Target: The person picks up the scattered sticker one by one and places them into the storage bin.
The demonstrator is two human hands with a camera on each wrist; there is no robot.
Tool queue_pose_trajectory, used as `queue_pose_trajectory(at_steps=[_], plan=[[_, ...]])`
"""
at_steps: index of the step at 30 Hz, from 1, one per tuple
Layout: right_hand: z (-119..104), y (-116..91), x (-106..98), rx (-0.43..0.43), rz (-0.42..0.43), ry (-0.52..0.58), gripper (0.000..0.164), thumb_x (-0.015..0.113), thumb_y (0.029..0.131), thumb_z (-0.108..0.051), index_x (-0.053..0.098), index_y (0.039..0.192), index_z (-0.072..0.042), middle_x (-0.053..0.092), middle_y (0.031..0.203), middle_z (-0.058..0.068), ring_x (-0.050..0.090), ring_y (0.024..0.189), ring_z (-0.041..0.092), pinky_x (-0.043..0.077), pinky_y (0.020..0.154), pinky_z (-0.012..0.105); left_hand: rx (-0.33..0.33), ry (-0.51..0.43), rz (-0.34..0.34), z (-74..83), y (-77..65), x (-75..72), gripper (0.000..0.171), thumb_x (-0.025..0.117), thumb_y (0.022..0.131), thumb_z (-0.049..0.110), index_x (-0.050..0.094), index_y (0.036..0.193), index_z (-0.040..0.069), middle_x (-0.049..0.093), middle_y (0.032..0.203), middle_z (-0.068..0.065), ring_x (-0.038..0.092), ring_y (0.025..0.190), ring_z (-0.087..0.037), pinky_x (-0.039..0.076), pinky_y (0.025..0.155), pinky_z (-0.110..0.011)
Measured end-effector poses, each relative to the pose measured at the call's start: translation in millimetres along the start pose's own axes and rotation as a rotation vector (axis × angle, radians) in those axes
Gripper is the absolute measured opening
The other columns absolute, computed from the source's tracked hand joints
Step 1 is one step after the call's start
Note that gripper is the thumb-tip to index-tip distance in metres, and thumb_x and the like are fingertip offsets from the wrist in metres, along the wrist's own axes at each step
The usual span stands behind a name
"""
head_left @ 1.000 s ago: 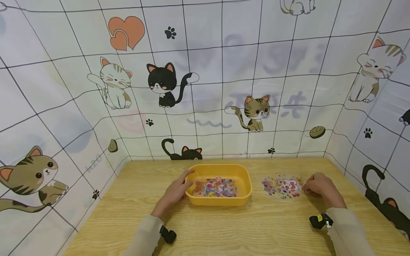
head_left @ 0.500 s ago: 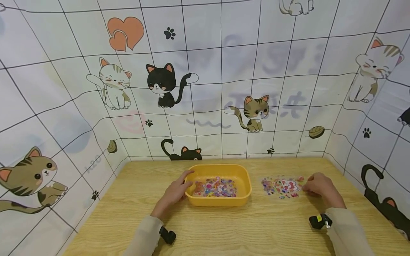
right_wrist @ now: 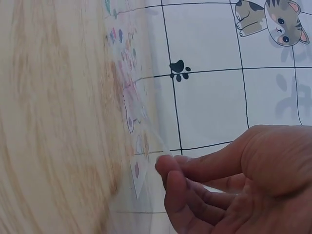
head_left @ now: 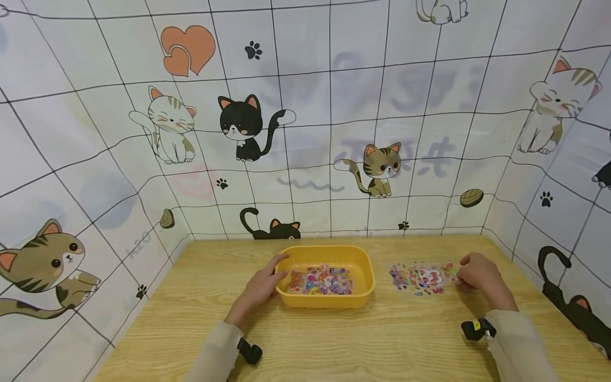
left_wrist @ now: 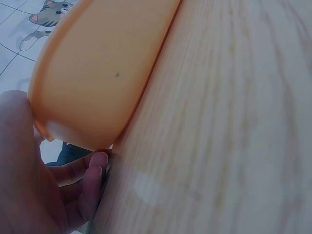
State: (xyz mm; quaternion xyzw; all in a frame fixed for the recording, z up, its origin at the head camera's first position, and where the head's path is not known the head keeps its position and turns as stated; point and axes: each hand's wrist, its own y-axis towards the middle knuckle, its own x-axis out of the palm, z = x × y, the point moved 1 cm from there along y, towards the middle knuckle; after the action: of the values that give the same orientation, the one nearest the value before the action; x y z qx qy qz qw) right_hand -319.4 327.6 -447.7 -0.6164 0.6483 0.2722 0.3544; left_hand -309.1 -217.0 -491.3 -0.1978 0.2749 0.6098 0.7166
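A yellow plastic tray (head_left: 326, 302) stands mid-table, with colourful cartoon sticker sheets (head_left: 329, 281) lying in it. My left hand (head_left: 260, 286) holds the tray's left end. In the left wrist view, the thumb lies against the rim and the curled fingers sit low by the tray's wall (left_wrist: 97, 83). To the right of the tray, a clear sheet of stickers (head_left: 429, 277) lies on the wood. My right hand (head_left: 481, 275) pinches its right edge between thumb and fingertip. The right wrist view shows the edge of that sticker sheet (right_wrist: 130, 97) raised toward the fingertips.
The light wooden table (head_left: 343, 345) meets a cat-patterned cloth wall (head_left: 310, 132) at the back and both sides. Black wrist cameras sit at each cuff, the left camera (head_left: 250, 351) and the right camera (head_left: 477, 330).
My right hand has shifted slightly to the right and up, drawing away from the picture on the sheet. The left hand and the tray have stayed put.
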Motion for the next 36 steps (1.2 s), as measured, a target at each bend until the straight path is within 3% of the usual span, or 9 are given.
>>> queue_pose_trajectory(at_steps=[9, 17, 23, 31, 36], plan=[[-4.1, 0.9, -4.6, -0.075, 0.034, -0.001, 0.030, 0.055, 0.093, -0.005, 0.069, 0.108, 0.017, 0.074, 0.083, 0.017, 0.068, 0.065, 0.014, 0.053, 0.060, 0.031, -0.006, -0.004, 0.002, 0.7, -0.9, -0.3, 0.047, 0.050, 0.106, 0.038, 0.044, 0.153, 0.038, 0.059, 0.083, -0.008, 0.052, 0.052, -0.017, 0.046, 0.050, -0.030], [-14.1, -2.7, -13.9, -0.098, 0.058, 0.069, 0.034, 0.052, 0.099, -0.003, 0.062, 0.123, 0.019, 0.074, 0.087, 0.018, 0.071, 0.072, 0.019, 0.056, 0.065, 0.034, -0.007, -0.001, 0.007, 1.7, -0.9, -0.1, 0.047, 0.050, 0.107, 0.037, 0.044, 0.153, 0.039, 0.059, 0.083, -0.007, 0.052, 0.051, -0.017, 0.046, 0.050, -0.030], [-27.3, -9.5, -20.8, -0.137, 0.112, 0.100, 0.034, 0.052, 0.101, -0.003, 0.062, 0.123, 0.019, 0.074, 0.094, 0.026, 0.067, 0.067, 0.009, 0.055, 0.060, 0.026, -0.007, -0.007, 0.007, 1.2, -1.5, -0.5, 0.047, 0.050, 0.106, 0.036, 0.044, 0.153, 0.038, 0.056, 0.080, -0.006, 0.052, 0.051, -0.017, 0.046, 0.050, -0.030], [-45.3, -20.6, -27.2, -0.176, 0.162, 0.107, 0.032, 0.051, 0.102, -0.003, 0.063, 0.124, 0.017, 0.071, 0.105, 0.032, 0.066, 0.069, 0.007, 0.056, 0.061, 0.025, -0.006, 0.001, -0.007, 0.6, -1.7, -1.3, 0.048, 0.048, 0.107, 0.037, 0.042, 0.154, 0.037, 0.057, 0.072, -0.005, 0.052, 0.051, -0.018, 0.047, 0.052, -0.031], [-55.1, -27.8, -32.1, -0.194, 0.193, 0.097, 0.033, 0.054, 0.102, -0.007, 0.064, 0.124, 0.016, 0.073, 0.103, 0.029, 0.066, 0.070, 0.006, 0.055, 0.061, 0.026, -0.002, -0.005, -0.013, 1.9, -2.3, -1.2, 0.048, 0.048, 0.107, 0.037, 0.043, 0.154, 0.037, 0.059, 0.078, -0.006, 0.052, 0.052, -0.017, 0.046, 0.052, -0.030]])
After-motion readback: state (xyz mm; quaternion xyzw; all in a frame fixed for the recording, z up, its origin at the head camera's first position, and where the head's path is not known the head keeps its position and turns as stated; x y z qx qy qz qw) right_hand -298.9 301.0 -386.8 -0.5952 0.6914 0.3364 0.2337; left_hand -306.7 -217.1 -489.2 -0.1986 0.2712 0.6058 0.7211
